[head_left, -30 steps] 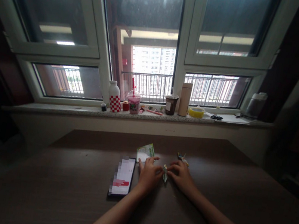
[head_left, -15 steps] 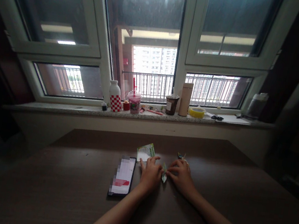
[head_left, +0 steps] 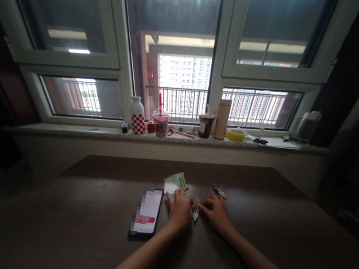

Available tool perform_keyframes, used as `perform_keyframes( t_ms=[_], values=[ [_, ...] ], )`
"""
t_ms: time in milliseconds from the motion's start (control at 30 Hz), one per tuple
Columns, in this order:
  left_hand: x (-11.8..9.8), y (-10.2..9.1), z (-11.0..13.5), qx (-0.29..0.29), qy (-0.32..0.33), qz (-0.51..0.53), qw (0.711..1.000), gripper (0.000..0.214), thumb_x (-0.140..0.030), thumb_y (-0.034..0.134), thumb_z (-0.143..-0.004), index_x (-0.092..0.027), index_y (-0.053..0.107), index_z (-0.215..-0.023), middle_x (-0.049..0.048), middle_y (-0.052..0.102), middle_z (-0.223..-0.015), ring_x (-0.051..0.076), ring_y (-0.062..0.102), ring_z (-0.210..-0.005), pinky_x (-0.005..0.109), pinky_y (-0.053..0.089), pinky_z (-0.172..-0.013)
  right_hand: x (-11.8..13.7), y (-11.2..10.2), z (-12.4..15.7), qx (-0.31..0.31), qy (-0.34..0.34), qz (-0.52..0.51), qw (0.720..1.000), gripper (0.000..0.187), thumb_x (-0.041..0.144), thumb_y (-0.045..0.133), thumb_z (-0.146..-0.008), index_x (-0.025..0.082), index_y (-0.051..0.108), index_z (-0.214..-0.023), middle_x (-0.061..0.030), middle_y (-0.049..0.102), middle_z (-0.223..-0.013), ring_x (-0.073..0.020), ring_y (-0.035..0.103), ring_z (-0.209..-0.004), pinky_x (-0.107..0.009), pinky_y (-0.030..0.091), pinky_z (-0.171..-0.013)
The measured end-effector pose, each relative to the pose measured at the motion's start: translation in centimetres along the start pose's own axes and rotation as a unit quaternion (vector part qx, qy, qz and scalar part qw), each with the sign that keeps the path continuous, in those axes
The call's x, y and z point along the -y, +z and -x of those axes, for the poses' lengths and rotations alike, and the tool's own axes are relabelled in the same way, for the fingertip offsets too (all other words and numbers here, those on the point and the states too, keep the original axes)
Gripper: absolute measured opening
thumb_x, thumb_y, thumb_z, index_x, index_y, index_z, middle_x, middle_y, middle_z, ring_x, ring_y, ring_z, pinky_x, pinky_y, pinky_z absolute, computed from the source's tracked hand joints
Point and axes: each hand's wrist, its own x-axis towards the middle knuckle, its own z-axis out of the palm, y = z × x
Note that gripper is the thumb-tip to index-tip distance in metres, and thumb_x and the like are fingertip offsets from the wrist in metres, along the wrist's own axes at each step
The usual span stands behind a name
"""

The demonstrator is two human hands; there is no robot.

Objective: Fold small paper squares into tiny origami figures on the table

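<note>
My left hand (head_left: pixel 180 210) and my right hand (head_left: pixel 215 212) rest on the dark wooden table (head_left: pixel 83 228), fingertips meeting on a small folded piece of green-and-white paper (head_left: pixel 196 202) held between them. Both hands pinch it with curled fingers. A green-and-white paper packet (head_left: pixel 174 182) lies just beyond my left hand. A small colourful folded paper piece (head_left: pixel 219 191) lies behind my right hand. A phone (head_left: pixel 147 211) with a lit screen lies flat to the left of my left hand.
A stone windowsill (head_left: pixel 98 130) runs behind the table, carrying a red-checked white bottle (head_left: pixel 138 116), a pink drink cup (head_left: pixel 161 123), a dark cup (head_left: pixel 205 125), a tall beige flask (head_left: pixel 222 119), a yellow tape roll (head_left: pixel 235 135), scissors (head_left: pixel 260 141) and a kettle (head_left: pixel 306 126).
Both hands with the folded paper have shifted slightly left and away from me. The colourful piece behind my right hand is now uncovered.
</note>
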Motion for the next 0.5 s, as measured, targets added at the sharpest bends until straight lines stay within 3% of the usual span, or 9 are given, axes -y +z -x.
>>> perform_keyframes(
  t_ms=[500],
  values=[
    [-0.81, 0.65, 0.24, -0.008, -0.031, -0.082, 0.996, 0.022, -0.028, 0.053, -0.085, -0.018, 0.072, -0.089, 0.0129, 0.043, -0.148, 0.035, 0.022, -0.142, 0.072, 0.005, -0.110, 0.47, 0.82, -0.26, -0.011, 0.005, 0.066, 0.998, 0.017, 0.036, 0.067, -0.080, 0.022, 0.076, -0.074, -0.0085, 0.066, -0.105, -0.0280, 0.050, -0.108, -0.040, 0.036, -0.096]
  ],
)
